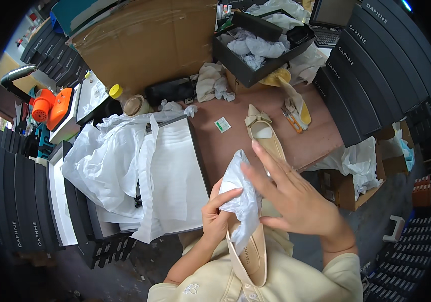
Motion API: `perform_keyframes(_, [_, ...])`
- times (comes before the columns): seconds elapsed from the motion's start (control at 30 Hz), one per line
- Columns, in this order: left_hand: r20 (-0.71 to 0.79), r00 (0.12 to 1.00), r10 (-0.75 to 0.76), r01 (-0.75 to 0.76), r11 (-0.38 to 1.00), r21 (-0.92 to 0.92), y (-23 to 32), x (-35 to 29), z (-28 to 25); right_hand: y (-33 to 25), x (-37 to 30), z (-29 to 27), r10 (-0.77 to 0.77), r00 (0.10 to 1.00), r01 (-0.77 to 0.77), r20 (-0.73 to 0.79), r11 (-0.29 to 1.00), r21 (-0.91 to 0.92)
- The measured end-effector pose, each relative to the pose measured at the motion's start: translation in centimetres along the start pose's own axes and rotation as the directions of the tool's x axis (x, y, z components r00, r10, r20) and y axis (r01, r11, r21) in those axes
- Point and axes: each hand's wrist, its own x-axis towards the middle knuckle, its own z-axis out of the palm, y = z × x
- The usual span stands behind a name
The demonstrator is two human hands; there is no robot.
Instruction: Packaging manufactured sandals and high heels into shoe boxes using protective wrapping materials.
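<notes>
My left hand (214,217) is closed around a beige slip-on shoe (258,254), held close to my body with its heel toward me. A wad of crumpled white tissue paper (239,194) lies over the shoe's front and trails into its opening, with my left thumb pressing on it. My right hand (298,204) is beside the shoe, fingers spread, holding nothing. Just beyond it, a matching beige shoe (272,145) with a bow on its pointed toe lies on the table. The held shoe's toe is hidden by the paper and hands.
Left of my hands sits an open shoe box (177,176) lined with white paper, loose tissue (104,166) heaped beside it. Orange-handled snips (292,121) and a small white-green packet (222,125) lie on the table (215,151). Stacked dark boxes (371,75) flank the right.
</notes>
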Motion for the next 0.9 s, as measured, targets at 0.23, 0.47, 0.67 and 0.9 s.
perform_keyframes(0.23, [-0.077, 0.992, -0.095, 0.087, 0.992, -0.095, 0.8, 0.2, 0.3, -2.9, -0.5, -0.4, -0.143, 0.767, 0.253, 0.625, 0.963, -0.09])
perform_keyframes(0.47, [-0.042, 0.998, -0.045, 0.047, 0.998, 0.032, 2.0, 0.4, 0.5, -1.9, -3.7, 4.7, -0.128, 0.983, 0.12, 0.131, 0.991, 0.065])
perform_keyframes(0.67, [-0.006, 0.986, -0.167, 0.167, 0.986, -0.002, 2.3, 0.3, 1.3, 0.8, 0.2, 5.0, -0.123, 0.986, 0.096, -0.114, 0.97, -0.224])
perform_keyframes(0.9, [-0.062, 0.993, -0.098, 0.104, 0.989, 0.104, 1.2, -0.3, 1.1, -0.3, 0.4, 6.8, 0.014, 1.0, -0.011, 0.018, 0.987, -0.163])
